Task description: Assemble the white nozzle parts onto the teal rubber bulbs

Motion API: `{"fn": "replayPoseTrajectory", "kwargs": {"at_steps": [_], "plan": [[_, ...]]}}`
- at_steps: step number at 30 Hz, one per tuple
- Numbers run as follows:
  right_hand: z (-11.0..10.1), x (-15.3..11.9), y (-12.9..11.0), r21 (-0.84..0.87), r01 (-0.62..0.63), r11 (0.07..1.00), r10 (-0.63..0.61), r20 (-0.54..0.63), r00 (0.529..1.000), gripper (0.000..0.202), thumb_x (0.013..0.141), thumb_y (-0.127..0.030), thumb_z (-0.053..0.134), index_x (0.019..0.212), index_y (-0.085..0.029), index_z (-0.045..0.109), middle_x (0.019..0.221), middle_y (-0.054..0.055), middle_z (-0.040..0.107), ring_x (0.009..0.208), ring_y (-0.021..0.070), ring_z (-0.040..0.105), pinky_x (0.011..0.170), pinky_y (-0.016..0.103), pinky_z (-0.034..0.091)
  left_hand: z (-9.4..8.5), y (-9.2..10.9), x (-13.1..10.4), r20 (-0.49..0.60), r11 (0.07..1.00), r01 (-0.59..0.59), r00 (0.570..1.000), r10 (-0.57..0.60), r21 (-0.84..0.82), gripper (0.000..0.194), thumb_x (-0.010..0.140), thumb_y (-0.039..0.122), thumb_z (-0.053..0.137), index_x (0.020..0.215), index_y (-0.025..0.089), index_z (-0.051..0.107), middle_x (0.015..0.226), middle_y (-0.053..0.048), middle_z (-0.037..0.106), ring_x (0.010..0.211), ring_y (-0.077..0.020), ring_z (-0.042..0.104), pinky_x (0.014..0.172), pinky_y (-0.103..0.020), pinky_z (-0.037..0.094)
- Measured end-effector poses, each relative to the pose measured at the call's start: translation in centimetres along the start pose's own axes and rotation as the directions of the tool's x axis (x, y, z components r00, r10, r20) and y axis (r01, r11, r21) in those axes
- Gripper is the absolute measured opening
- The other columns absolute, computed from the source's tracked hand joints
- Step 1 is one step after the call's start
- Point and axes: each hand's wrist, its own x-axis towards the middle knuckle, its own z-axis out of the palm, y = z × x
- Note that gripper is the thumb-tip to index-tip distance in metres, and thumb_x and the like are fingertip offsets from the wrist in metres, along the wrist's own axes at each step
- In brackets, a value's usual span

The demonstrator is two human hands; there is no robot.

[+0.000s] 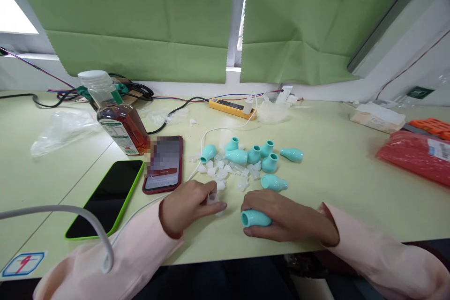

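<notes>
My right hand [281,215] is wrapped round a turquoise, hollow, vase-shaped plastic piece [256,218], its round opening facing left. Between the thumb and fingers of my left hand [191,204] is a small translucent white plastic piece [213,198], partly hidden by the fingers. Beyond both hands lies a loose group of small translucent plastic pieces [221,173]. Several more turquoise pieces stand or lie around them, among them a lying one [273,183] just past my right hand and another [291,154] farther right.
At left are a black-screened phone [105,199] in a green case, a lit phone [164,164] and a bottle of brown liquid [123,122]. A yellow power strip [230,108] with a white cable lies at the back. A red plastic package [415,154] sits far right.
</notes>
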Motion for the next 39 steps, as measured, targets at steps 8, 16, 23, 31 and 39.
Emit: {"fn": "replayPoseTrajectory", "kwargs": {"at_steps": [8, 16, 23, 31, 39], "plan": [[2.5, -2.2, 1.6, -0.376, -0.101, 0.921, 0.047, -0.150, 0.988, 0.020, 0.078, -0.031, 0.047, 0.091, -0.016, 0.053, 0.092, 0.010, 0.054, 0.086, 0.0222, 0.047, 0.069, 0.036, 0.041, 3.8, 0.0, 0.0, -0.118, 0.925, -0.110, 0.979, 0.163, 0.363, 0.023, 0.073, 0.037, 0.049, 0.078, 0.015, 0.050, 0.088, -0.010, 0.052, 0.082, -0.0231, 0.046, 0.070, -0.037, 0.040], [2.7, -0.8, 3.1, -0.330, -0.035, 0.943, -0.055, -0.258, 0.965, 0.026, 0.078, -0.028, 0.045, 0.099, -0.014, 0.051, 0.097, 0.011, 0.054, 0.097, 0.0230, 0.046, 0.081, 0.039, 0.041, 4.7, -0.5, 3.5, -0.207, 0.940, -0.178, 0.948, 0.243, 0.291, 0.014, 0.079, 0.026, 0.042, 0.084, 0.014, 0.047, 0.092, -0.010, 0.047, 0.088, -0.0216, 0.041, 0.076, -0.037, 0.040], [2.0, 0.3, 4.6, -0.255, -0.014, 0.967, -0.057, -0.268, 0.962, 0.021, 0.077, -0.027, 0.045, 0.094, -0.015, 0.052, 0.092, 0.010, 0.055, 0.090, 0.0215, 0.049, 0.076, 0.038, 0.043, 4.8, -1.0, 6.4, -0.251, 0.928, -0.169, 0.933, 0.260, 0.332, 0.013, 0.078, 0.025, 0.044, 0.085, 0.014, 0.048, 0.093, -0.008, 0.045, 0.086, -0.0213, 0.041, 0.076, -0.037, 0.040], [0.4, 1.3, 6.9, -0.146, -0.074, 0.986, 0.031, -0.277, 0.960, 0.018, 0.079, -0.026, 0.042, 0.093, -0.017, 0.049, 0.089, 0.008, 0.056, 0.083, 0.0188, 0.051, 0.073, 0.035, 0.043, 4.7, -1.1, 7.2, -0.290, 0.930, -0.077, 0.938, 0.190, 0.358, 0.024, 0.080, 0.033, 0.043, 0.090, 0.012, 0.048, 0.094, -0.011, 0.046, 0.089, -0.0239, 0.041, 0.075, -0.038, 0.040], [0.2, 3.4, 9.4, -0.245, -0.177, 0.953, 0.069, -0.395, 0.916, 0.018, 0.079, -0.032, 0.043, 0.084, -0.017, 0.052, 0.081, 0.007, 0.058, 0.075, 0.0191, 0.054, 0.065, 0.032, 0.043, 3.9, -1.9, 7.2, -0.260, 0.917, -0.101, 0.942, 0.213, 0.386, 0.017, 0.080, 0.026, 0.044, 0.091, 0.014, 0.049, 0.092, -0.008, 0.050, 0.089, -0.0209, 0.044, 0.078, -0.035, 0.040]]}}
